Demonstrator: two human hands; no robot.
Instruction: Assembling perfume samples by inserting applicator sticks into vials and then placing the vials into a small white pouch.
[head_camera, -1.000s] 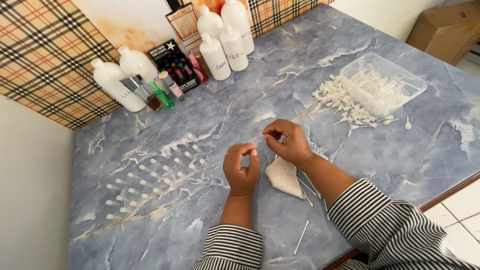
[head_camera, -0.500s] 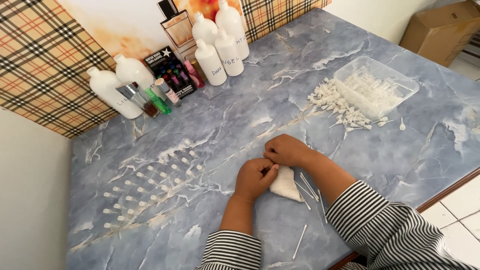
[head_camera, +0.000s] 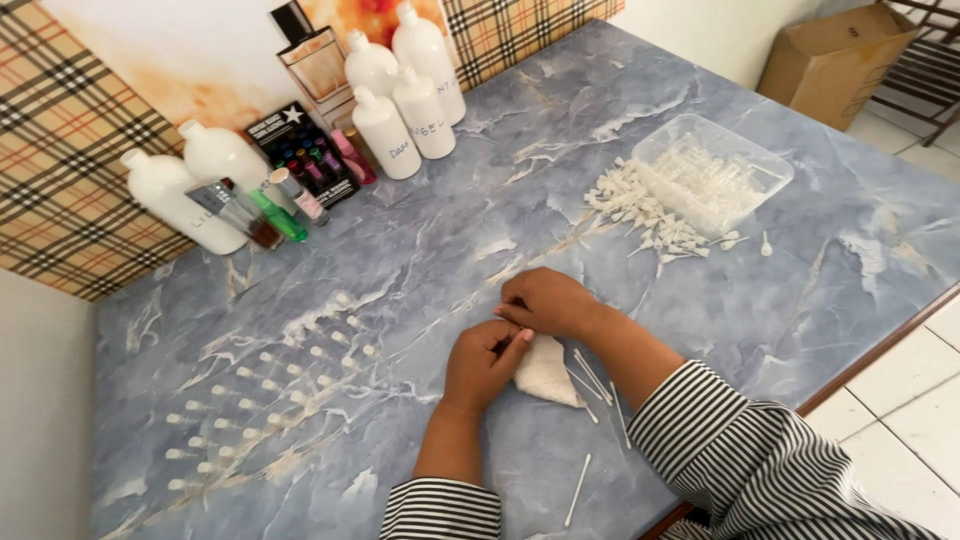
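Left hand (head_camera: 483, 362) and right hand (head_camera: 548, 302): fingers curling closed, meeting together over white cloth pad (head_camera: 547, 373) lying near table edge; held item cannot be told. Thin sticks (head_camera: 590, 375) lying just right.

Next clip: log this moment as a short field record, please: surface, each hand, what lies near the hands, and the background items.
surface: blue marbled table
left hand: fingers curled, fingertips meeting the right hand above the white cloth
right hand: fingers bent down onto the same spot; what they pinch is hidden
near hands: thin white sticks beside the cloth, one more stick closer to the table edge
left side: rows of small white capped pieces
right side: clear plastic tray with a pile of small white parts beside it
back: white bottles, small coloured vials
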